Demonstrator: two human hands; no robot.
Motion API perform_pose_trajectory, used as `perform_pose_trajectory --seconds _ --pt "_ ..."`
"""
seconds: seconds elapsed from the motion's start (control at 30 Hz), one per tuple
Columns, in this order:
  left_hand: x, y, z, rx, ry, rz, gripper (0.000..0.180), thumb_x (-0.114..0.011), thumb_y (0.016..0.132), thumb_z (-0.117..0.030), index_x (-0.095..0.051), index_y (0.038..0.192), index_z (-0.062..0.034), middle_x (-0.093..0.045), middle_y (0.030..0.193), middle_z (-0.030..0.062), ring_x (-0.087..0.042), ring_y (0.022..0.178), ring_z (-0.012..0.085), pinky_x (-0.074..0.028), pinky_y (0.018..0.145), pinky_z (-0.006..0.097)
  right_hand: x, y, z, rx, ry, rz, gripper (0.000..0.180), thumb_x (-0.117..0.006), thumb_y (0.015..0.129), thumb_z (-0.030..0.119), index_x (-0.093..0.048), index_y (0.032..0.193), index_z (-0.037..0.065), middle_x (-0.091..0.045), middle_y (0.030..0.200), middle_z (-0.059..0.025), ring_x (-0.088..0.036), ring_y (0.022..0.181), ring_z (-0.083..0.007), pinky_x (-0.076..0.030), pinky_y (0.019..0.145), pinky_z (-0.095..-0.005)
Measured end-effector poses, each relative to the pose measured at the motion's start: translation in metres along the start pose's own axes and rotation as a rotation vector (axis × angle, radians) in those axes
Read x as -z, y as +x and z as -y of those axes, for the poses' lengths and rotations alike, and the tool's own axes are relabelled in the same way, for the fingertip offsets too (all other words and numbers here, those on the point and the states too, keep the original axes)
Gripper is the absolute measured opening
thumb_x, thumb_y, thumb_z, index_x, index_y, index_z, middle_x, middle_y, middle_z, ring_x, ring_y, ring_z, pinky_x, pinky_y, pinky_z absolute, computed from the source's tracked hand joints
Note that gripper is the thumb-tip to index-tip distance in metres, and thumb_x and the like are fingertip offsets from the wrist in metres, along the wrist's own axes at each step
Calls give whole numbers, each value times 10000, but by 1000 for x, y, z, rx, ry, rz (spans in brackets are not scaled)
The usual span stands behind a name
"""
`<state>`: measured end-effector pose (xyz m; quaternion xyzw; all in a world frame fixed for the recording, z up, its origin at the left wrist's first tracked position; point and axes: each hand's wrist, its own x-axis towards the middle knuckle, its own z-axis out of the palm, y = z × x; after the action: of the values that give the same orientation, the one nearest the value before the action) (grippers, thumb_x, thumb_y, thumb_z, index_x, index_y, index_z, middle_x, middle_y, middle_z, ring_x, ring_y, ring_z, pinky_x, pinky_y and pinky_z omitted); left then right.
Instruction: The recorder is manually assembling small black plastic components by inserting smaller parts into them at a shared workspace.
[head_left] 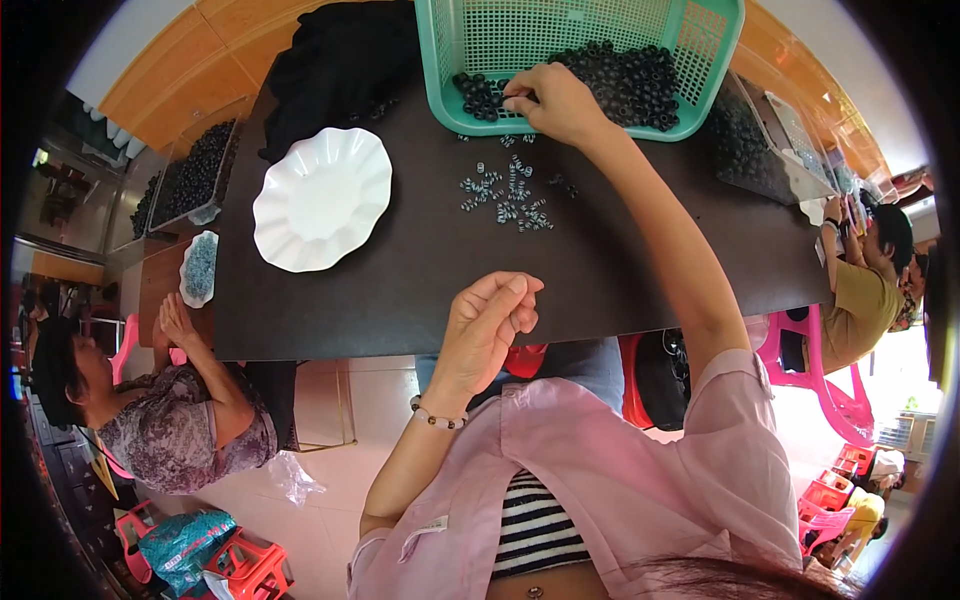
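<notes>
My right hand [562, 104] is inside a green plastic basket [433, 75], over its near wall. Its fingers are bent together beside a small heap of black ring-like parts [480, 97]; whether one is between the fingertips is too small to tell. My left hand [492, 322] is held above the table's near edge, fingers curled with the thumb pressed on them; what they hold, if anything, is hidden. Small metal springs [515, 188] lie scattered on the dark table [420, 270] between my hands and the basket. A larger heap of black parts [640, 88] fills the basket's right side.
A white scalloped plate [322, 200] and a black cloth [345, 65] lie on the left. Clear bins of black parts [195, 170] stand at both sides. One person [170, 410] sits at the left with a small white tray [200, 268]; another person [862, 290] sits at the right.
</notes>
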<state>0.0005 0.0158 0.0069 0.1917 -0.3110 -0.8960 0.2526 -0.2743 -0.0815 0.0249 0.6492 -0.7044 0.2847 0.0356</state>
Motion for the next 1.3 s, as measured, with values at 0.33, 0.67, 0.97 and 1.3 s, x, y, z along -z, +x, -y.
perform_pose_trajectory --seconds 0.33,0.67,0.97,1.3 --pt "-12 0 -11 51 -46 -39 253 -540 963 -212 -619 1079 -1 -581 818 -4 -495 669 41 -432 626 205 68 -101 80 -291 1136 161 235 -662 849 107 -653 1062 9 -623 950 -8 -530 864 -69 -434 773 -224" --pt "-26 1 -9 10 -60 -64 267 -541 969 -254 -622 1068 -19 -610 870 0 -502 695 46 -441 656 198 60 -152 102 -60 1030 13 212 -706 800 28 -634 999 15 -591 1059 -81 -548 937 -137 -441 788 -261" --pt "-16 -2 -6 10 -88 69 270 -563 951 -288 -630 1039 -41 -597 861 -25 -495 721 51 -439 692 216 48 -157 111 -54 1162 20 175 -697 809 43 -640 974 31 -591 1076 -96 -526 952 -145 -433 801 -275" --pt "-4 -3 -6 54 -144 57 216 -615 922 -267 -634 1004 -68 -582 850 -42 -500 733 50 -433 707 222 46 -157 113 -35 1013 95 195 -697 814 62 -636 996 35 -608 1064 -69 -511 952 -139 -419 809 -262"
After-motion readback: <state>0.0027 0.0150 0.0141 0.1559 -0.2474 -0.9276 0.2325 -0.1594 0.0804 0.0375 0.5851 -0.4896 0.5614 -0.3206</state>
